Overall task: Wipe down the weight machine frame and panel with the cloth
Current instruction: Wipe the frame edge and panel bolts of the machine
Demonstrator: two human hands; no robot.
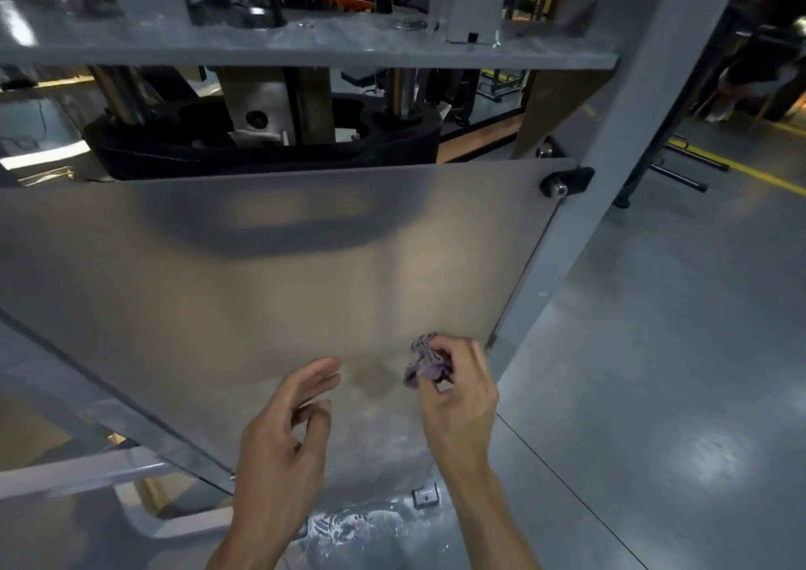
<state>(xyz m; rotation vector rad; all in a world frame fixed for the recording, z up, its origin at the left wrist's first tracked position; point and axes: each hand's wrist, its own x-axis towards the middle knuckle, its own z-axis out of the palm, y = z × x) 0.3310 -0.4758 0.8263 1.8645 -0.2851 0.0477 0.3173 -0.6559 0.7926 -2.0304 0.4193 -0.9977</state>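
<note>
Fingers of the right hand bunching a purple cloth against the lower right of the frosted panel, left hand loosely spread nearby, holding nothing, grey frame post just beside, glossy floor beyond.

Right hand gripping cloth against panel

Glossy grey floor with overhead light glare at 4 o'clock; yellow floor line at 2 o'clock; dark gym equipment behind at 12 o'clock.
</note>
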